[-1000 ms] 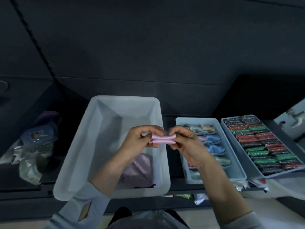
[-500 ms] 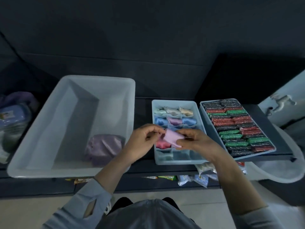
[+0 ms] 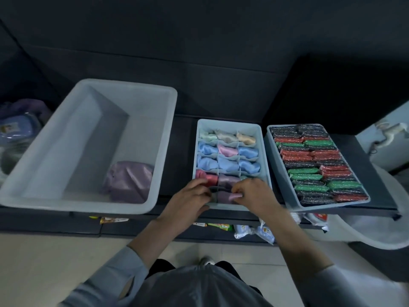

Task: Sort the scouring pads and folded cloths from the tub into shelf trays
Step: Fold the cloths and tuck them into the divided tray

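The grey tub sits at the left with one crumpled purple cloth in its near right corner. The divided cloth tray in the middle holds several folded cloths in its cells. My left hand and my right hand both pinch a folded pink cloth down in the tray's near middle cell. The pad tray at the right is packed with red, green and black scouring pads.
A dark shelf carries the tub and trays against a dark wall. Packets stick out under the shelf edge. A bag of goods lies at the far left, and a white basin at the right.
Both hands carried the pink cloth from above the tub, right and down, into the cloth tray's near cell. The view has shifted to the right.
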Motion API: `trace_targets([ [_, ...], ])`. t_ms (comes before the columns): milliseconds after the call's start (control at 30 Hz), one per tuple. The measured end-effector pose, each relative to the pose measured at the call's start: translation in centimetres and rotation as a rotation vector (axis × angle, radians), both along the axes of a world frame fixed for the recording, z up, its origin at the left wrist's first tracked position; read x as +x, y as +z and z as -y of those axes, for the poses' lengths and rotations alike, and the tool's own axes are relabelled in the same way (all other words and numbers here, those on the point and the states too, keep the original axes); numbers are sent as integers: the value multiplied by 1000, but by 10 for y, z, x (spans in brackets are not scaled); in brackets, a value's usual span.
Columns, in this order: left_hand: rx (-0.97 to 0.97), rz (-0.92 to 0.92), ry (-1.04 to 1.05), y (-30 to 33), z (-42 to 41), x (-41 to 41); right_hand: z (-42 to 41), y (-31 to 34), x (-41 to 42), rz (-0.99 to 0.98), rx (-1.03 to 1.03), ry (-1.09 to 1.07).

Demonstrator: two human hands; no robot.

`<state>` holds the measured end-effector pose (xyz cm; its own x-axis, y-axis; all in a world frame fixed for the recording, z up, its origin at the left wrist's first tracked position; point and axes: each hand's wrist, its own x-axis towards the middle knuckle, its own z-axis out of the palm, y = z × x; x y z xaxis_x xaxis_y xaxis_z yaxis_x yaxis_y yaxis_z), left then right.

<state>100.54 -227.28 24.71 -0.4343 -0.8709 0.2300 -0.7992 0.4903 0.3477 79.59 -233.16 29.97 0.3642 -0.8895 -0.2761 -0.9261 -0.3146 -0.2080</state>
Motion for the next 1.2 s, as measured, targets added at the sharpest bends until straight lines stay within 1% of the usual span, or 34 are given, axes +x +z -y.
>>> trace_targets([
  [100,-23,2,-8,-2,-1,0,5,4,4,-99,23,37],
  [233,-41,-15,-9,-3,-1,-2,4,-1,19,-218,2,80],
  [333,15,16,-29,-1,-1,-1,5,-5,19,-212,19,55],
  [400,75,7,-54,5,1,1,6,-4,18,-166,37,14],
  [433,88,-43,-61,13,3,3,7,-3,19,-129,33,-16],
  [500,37,-175,-29,38,8,12,10,3,26,-18,-46,-88],
  [600,-142,-322,157,70,17,51,16,16,56,215,-201,-145],
  [633,-163,-323,255,75,20,71,18,18,69,316,-226,-148],
  [667,-124,-273,371,75,23,94,19,20,83,419,-236,-142],
  [700,-9,-184,496,70,27,118,19,22,97,503,-247,-120],
  [767,345,49,694,46,35,163,19,25,123,600,-267,-60],
  [800,506,149,754,34,37,181,19,26,135,625,-270,-31],
  [833,628,225,777,25,37,193,20,28,146,635,-273,-6],
  [900,746,280,718,16,38,206,22,31,165,626,-258,23],
  [967,766,222,644,17,44,208,25,35,180,614,-214,20],
  [1033,783,181,577,28,51,207,28,42,191,618,-212,13],
  [1067,768,148,572,35,56,207,30,45,195,625,-217,8],
  [1100,753,66,600,43,59,209,31,48,198,638,-210,-2],
  [1133,735,-87,645,50,62,211,32,51,200,656,-187,-16],
  [1167,729,-301,691,61,63,213,33,52,202,682,-141,-31],
  [1200,735,-556,714,71,65,216,33,55,204,720,-76,-36],
])
